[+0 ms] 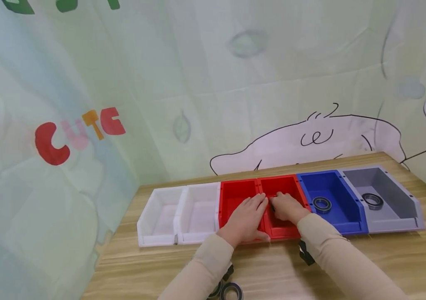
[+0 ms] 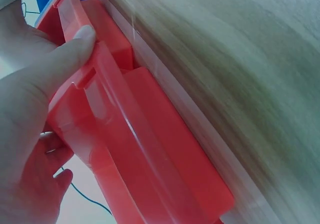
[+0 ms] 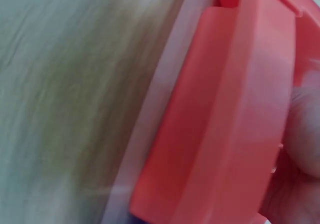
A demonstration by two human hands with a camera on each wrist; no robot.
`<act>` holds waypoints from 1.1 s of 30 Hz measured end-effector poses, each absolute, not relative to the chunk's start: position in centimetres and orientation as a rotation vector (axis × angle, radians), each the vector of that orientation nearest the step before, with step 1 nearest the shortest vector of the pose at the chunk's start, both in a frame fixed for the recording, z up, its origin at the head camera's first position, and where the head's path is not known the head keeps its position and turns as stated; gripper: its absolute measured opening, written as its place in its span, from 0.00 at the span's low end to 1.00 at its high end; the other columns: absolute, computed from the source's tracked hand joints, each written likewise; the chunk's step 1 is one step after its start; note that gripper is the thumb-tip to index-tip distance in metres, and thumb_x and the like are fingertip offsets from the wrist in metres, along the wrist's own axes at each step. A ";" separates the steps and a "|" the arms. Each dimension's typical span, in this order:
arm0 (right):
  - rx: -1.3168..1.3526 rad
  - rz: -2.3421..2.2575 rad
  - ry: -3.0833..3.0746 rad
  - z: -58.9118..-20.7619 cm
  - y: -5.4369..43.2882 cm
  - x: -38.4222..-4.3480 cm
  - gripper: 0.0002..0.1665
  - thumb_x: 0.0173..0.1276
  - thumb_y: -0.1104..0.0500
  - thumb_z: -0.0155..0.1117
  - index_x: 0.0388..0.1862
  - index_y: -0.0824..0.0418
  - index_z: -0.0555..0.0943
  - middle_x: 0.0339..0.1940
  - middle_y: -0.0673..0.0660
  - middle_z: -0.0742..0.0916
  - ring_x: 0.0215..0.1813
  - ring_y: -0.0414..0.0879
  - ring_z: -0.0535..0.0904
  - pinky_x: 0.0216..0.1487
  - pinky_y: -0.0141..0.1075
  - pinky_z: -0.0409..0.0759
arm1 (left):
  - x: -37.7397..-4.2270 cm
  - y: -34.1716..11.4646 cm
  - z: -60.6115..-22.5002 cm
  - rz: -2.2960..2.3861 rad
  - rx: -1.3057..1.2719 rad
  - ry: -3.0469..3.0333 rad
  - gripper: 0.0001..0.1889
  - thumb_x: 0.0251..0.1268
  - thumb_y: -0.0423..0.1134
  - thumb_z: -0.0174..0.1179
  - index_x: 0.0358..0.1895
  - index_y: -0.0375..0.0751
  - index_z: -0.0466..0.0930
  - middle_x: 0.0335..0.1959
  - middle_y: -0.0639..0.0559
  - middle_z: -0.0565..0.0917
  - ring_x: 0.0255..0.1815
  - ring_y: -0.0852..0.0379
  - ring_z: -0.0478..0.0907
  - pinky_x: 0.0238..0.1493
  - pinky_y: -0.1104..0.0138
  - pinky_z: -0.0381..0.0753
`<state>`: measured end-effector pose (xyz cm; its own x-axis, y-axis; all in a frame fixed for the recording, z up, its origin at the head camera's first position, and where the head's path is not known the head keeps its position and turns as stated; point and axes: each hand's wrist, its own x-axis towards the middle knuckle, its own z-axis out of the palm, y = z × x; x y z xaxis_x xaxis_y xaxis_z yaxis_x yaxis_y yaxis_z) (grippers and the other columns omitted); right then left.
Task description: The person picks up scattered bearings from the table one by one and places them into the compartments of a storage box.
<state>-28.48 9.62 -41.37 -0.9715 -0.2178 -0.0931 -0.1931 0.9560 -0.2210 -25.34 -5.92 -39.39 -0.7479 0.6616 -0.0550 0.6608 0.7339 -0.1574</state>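
My right hand (image 1: 287,207) reaches down into the right red bin (image 1: 278,182), fingers curled round a dark-edged bearing (image 1: 272,206) that they mostly hide. Over the left red bin (image 1: 237,187) lies my left hand (image 1: 245,218), its fingers extended toward the wall between the two red bins. In the left wrist view, the left thumb (image 2: 82,42) rests on a red rim, with the other fingers lower on the inner side. Part of the right hand (image 3: 305,149) shows at the edge of the right wrist view, behind the red front wall.
Two white bins (image 1: 160,214) stand left of the red ones. To the right, a blue bin (image 1: 342,208) and a grey bin (image 1: 392,196) each hold a bearing. More bearings (image 1: 231,291) lie on the wooden table (image 1: 134,275) by the left forearm. A printed curtain hangs behind.
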 end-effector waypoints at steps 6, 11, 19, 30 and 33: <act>-0.343 -0.342 3.019 -42.2 9.6 -28.0 0.25 0.58 0.64 0.63 0.56 0.65 0.76 0.51 0.67 0.80 0.51 0.62 0.76 0.56 0.55 0.74 | -24.9 -6.1 -39.7 0.277 -1.108 -2.922 0.54 0.42 0.66 0.63 0.72 0.48 0.48 0.74 0.54 0.52 0.74 0.56 0.50 0.72 0.63 0.54; -0.341 -0.313 3.027 -42.2 9.5 -27.3 0.29 0.58 0.62 0.64 0.59 0.67 0.72 0.56 0.69 0.77 0.58 0.65 0.71 0.58 0.57 0.71 | -24.9 -6.2 -39.8 0.275 -1.097 -2.922 0.54 0.42 0.65 0.64 0.72 0.48 0.48 0.74 0.54 0.52 0.74 0.56 0.49 0.72 0.63 0.53; -0.412 -0.189 3.139 -39.6 9.7 -25.3 0.36 0.58 0.56 0.65 0.63 0.68 0.68 0.62 0.69 0.72 0.65 0.66 0.63 0.52 0.57 0.75 | -25.1 -5.9 -39.7 0.228 -1.107 -2.950 0.56 0.43 0.65 0.64 0.74 0.49 0.42 0.75 0.55 0.46 0.76 0.57 0.43 0.74 0.62 0.48; -0.567 -0.408 3.213 -38.7 10.5 -23.9 0.30 0.56 0.56 0.67 0.58 0.61 0.73 0.57 0.61 0.77 0.59 0.57 0.71 0.50 0.50 0.80 | -24.4 -7.9 -38.3 0.089 -0.979 -2.923 0.53 0.45 0.64 0.63 0.73 0.47 0.47 0.75 0.52 0.50 0.75 0.54 0.47 0.72 0.60 0.55; -0.681 -0.486 3.179 -38.9 10.4 -23.7 0.33 0.56 0.54 0.67 0.61 0.61 0.70 0.61 0.61 0.74 0.62 0.56 0.69 0.50 0.49 0.80 | -23.8 -9.2 -37.7 0.023 -0.962 -2.906 0.52 0.46 0.63 0.64 0.73 0.46 0.48 0.74 0.51 0.51 0.74 0.52 0.49 0.71 0.58 0.57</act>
